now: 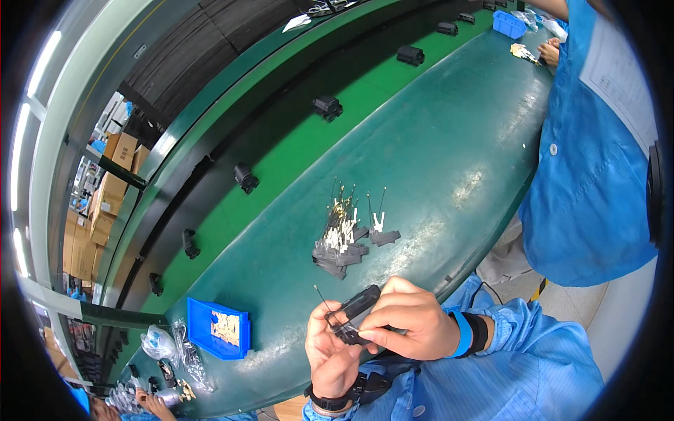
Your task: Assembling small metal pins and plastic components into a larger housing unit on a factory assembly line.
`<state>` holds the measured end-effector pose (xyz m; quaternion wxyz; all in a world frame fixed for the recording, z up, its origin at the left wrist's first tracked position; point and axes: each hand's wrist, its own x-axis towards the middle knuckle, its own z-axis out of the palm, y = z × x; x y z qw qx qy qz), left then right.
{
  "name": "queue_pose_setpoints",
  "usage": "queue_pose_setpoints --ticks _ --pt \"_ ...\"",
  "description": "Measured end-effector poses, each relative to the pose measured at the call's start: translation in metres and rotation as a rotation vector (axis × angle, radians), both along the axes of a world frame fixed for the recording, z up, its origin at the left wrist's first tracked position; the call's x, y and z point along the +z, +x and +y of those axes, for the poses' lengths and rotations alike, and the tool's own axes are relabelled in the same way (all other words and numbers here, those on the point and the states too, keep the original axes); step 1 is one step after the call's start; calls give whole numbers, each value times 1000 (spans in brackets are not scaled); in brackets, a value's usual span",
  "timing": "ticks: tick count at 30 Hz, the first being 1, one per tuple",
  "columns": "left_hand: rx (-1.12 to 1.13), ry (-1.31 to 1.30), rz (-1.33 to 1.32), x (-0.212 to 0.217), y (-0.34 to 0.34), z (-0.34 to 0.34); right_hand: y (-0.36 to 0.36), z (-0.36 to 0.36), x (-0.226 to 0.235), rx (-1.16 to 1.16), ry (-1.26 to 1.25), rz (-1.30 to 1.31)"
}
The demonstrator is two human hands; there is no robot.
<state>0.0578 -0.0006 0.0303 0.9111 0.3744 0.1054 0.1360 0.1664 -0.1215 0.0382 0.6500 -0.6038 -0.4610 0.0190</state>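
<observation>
Close to my body, at the table's near edge, I hold a black plastic housing (361, 302) tilted in both hands. My left hand (328, 354) is closed around its lower left end. A thin black wire with a small bright tip (319, 291) sticks up beside the left fingers. My right hand (414, 321) is closed at the housing's right side, thumb and forefinger pinched at its lower part; what lies between those fingertips is too small to make out. Beyond the hands lies a pile of black parts with thin wires and white strips (340, 245), and a smaller group (382, 235) beside it.
A blue bin (246, 344) of small cream pieces stands left, with plastic bags (160, 345) beside it. Behind the green table (435, 147), a green conveyor (281, 151) carries several black housings (327, 107). A blue-clad co-worker (590, 161) is at right; another's hands (154, 403) show lower left.
</observation>
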Motion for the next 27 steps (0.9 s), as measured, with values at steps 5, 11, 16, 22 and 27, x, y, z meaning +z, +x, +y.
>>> queue_pose_setpoints --ticks 5,11,16,22,27 --pt "18 -2 17 1 0 -1 0 0 -3 10 -5 6" --pt "24 1 13 -1 0 -1 -1 1 -3 6 -6 15" --pt "19 4 14 -2 1 0 1 2 -5 6 6 13" --pt "22 14 33 -2 1 0 4 0 -6 34 -23 -11" --pt "27 18 52 -1 1 0 2 2 -5 8 16 6"
